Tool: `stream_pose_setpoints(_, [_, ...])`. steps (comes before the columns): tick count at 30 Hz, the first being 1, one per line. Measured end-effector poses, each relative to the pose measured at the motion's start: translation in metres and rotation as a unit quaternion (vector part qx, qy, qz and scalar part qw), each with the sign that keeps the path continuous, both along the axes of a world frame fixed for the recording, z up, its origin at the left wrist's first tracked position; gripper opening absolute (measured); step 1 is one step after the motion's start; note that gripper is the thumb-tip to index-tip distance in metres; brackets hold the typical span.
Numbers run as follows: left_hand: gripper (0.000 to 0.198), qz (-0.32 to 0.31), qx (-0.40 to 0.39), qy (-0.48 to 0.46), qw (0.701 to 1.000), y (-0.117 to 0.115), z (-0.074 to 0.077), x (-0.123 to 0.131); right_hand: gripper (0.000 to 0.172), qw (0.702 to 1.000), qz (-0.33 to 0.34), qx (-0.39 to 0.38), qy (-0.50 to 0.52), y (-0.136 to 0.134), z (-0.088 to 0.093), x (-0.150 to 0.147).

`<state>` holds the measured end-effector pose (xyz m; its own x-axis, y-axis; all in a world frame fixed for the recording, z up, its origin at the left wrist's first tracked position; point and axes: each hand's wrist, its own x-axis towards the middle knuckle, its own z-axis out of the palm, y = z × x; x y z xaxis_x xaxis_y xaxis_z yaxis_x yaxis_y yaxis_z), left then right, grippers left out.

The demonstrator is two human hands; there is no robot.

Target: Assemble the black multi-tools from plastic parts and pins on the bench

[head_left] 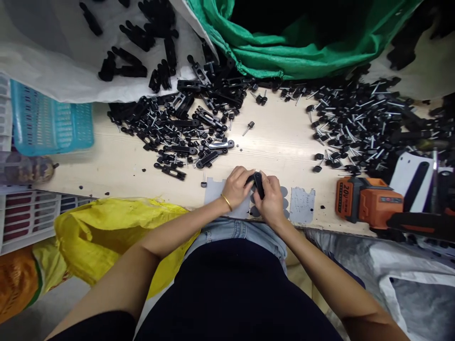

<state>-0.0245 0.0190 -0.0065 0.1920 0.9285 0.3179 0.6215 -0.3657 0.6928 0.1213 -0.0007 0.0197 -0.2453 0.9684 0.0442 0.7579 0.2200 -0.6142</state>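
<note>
My left hand (pixel 237 187) and my right hand (pixel 270 199) meet at the near edge of a pale wooden table (pixel 277 142). Both are closed together on one small black plastic part (pixel 258 183), held upright between the fingers. A thin gold bangle sits on my left wrist. A heap of black plastic brackets (pixel 185 128) lies a little beyond my left hand. A second heap of black-headed metal pins (pixel 359 123) spreads beyond my right hand. One loose pin (pixel 248 128) lies between the heaps.
An orange cordless power tool (pixel 369 203) lies at the right table edge. A green sack (pixel 305 42) gapes at the far side, a white sack (pixel 71 61) with black parts far left. A blue basket (pixel 46 123) stands at left, a yellow bag (pixel 106 237) by my left arm.
</note>
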Motion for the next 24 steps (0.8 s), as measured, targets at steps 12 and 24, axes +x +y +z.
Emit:
stream_pose_setpoints(12, [0.025, 0.117, -0.06, -0.032, 0.991, -0.019, 0.01, 0.03, 0.06, 1.0, 0.003, -0.015, 0.01, 0.0, 0.003, -0.002])
stream_pose_setpoints(24, [0.018, 0.07, -0.078, -0.026, 0.994, -0.012, 0.013, 0.025, 0.054, 1.0, -0.01, -0.023, 0.003, -0.002, 0.006, -0.005])
